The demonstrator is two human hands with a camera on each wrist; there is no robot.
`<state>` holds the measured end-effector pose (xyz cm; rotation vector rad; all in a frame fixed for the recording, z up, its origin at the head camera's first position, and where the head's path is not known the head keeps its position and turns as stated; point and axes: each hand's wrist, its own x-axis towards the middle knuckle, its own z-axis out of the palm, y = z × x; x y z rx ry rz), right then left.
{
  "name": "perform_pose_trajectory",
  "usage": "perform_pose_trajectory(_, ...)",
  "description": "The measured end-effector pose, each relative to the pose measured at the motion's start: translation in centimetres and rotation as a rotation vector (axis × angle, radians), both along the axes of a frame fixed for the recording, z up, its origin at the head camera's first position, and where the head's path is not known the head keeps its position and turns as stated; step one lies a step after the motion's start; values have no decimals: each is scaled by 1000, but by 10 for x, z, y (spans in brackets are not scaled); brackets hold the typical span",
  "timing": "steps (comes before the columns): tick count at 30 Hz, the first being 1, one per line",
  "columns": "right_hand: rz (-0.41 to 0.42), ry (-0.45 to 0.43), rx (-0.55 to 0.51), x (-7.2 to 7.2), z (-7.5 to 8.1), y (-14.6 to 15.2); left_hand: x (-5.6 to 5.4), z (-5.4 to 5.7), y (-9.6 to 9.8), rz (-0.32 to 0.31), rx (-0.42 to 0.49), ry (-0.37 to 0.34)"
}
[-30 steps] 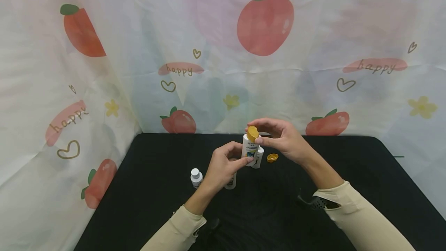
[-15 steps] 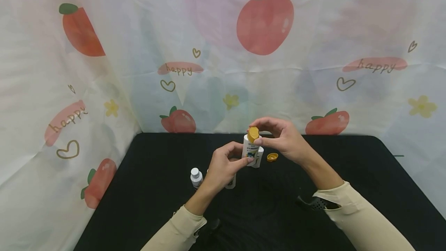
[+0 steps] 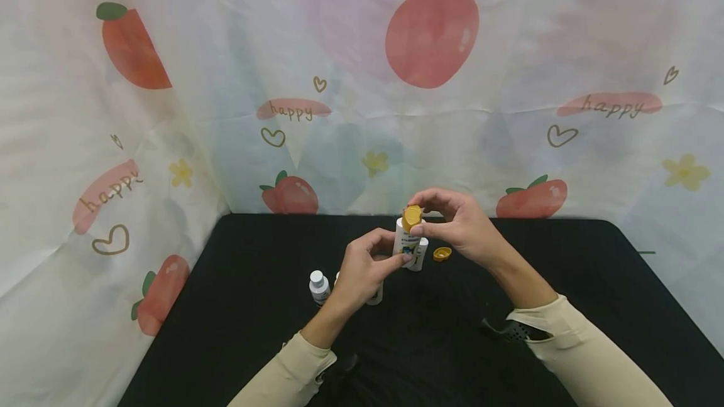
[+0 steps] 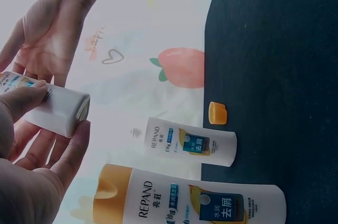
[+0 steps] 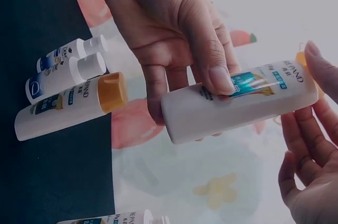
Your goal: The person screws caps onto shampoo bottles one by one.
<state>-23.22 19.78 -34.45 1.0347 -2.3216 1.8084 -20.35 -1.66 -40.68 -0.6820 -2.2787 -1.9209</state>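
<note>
My left hand (image 3: pixel 362 265) grips a small white shampoo bottle (image 3: pixel 401 242) by its body, raised over the table. Thumb and fingers of my right hand (image 3: pixel 460 225) pinch the orange cap (image 3: pixel 413 218) at the bottle's top. In the right wrist view the bottle (image 5: pixel 195 115) lies across the picture, its cap mostly hidden by the right fingers. Behind the held bottle stands another white shampoo bottle (image 4: pixel 190 142) with a bare neck. A loose orange cap (image 4: pixel 217 113) lies on the table beside that one.
A shampoo bottle with an orange cap (image 5: pixel 112 92) stands nearer, partly behind the left hand in the head view. Two white-capped bottles (image 5: pixel 60 78) stand close to it. All are on the black table (image 3: pixel 254 331), before a fruit-printed curtain (image 3: pixel 351 49).
The orange cap in my right fingers has turned a little and shifted slightly to the right. My left hand keeps its grip on the bottle, nearly still.
</note>
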Motion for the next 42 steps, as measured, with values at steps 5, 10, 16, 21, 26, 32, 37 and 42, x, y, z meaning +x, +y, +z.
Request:
perform_pose_trajectory(5, 14, -16, 19, -1, 1, 1, 0, 0, -1, -18, 4, -4)
perform_pose_trajectory(10, 41, -46, 32, -2, 3, 6, -1, 1, -5, -48, 14, -3)
perform_pose_trajectory(16, 57, -22, 46, -3, 4, 12, -2, 4, -7, -79, -12, -20)
perform_pose_trajectory(21, 33, 24, 59, -3, 3, 12, -2, 5, -7, -89, -14, -35)
perform_pose_trajectory(26, 15, 26, 52, -2, 4, 12, -1, 5, -7, -72, -17, -37)
perform_pose_trajectory(32, -9, 36, 56, -1, 3, 11, -1, 4, -6, -52, -14, -31)
perform_pose_trajectory(37, -35, 41, 57, 0, 3, 9, -1, 3, -5, -38, -6, -10)
perform_pose_trajectory(42, -61, 59, 55, 2, 3, 6, -1, 2, -5, -27, 2, 13)
